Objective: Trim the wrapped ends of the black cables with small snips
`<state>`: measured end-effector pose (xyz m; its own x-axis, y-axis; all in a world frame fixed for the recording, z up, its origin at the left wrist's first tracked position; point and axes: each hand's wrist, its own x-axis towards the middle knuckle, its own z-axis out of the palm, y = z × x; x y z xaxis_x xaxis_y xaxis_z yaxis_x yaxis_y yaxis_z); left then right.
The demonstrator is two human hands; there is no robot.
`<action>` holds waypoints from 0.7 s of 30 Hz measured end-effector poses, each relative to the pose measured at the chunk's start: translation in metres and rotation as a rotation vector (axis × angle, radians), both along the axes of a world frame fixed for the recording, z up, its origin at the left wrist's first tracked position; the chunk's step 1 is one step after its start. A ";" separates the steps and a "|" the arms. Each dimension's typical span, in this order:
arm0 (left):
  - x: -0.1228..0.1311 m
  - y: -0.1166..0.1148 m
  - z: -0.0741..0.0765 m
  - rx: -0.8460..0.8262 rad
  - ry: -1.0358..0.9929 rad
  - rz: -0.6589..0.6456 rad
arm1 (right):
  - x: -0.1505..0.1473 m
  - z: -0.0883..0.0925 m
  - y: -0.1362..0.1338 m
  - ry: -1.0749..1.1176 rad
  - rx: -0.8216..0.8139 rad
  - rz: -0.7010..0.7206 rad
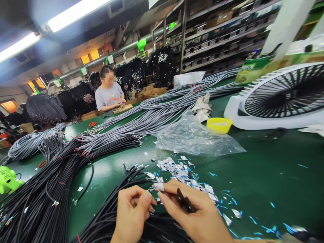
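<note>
My left hand (135,211) is closed, its thumb and forefinger pinching near the stripped end of a cable; the fingers hide most of the grip. Close by on the right, my right hand (194,211) pinches thin coloured wires (157,190) at that end between thumb and a forefinger wrapped in white tape (159,186). Tucked in the same palm is a small black-handled tool (186,200), its working end not showing. Beneath both hands runs a bundle of black cables (106,209), with ends fanned out just beyond my left hand.
Foil scraps and blue bits (177,168) litter the green table (273,168). Grey cables (131,125) and more black cables (48,189) lie left and behind. A plastic bag (194,136), yellow ring (219,125) and white fan (235,114) stand beyond. Across sits a person (108,92).
</note>
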<state>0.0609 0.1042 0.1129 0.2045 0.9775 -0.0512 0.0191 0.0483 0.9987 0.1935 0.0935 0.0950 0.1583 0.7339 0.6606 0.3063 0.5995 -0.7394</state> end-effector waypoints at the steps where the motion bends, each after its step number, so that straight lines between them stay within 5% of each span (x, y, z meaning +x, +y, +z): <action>1: 0.000 0.000 0.000 0.003 0.005 0.001 | 0.000 0.001 0.000 -0.015 0.007 -0.006; 21: 0.002 -0.002 -0.002 -0.010 -0.004 -0.014 | -0.002 -0.011 0.004 -0.028 0.176 -0.037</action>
<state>0.0626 0.1027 0.1108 0.2181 0.9740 -0.0604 0.0155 0.0584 0.9982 0.1917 0.0977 0.0838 0.1631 0.6005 0.7829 0.3495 0.7069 -0.6150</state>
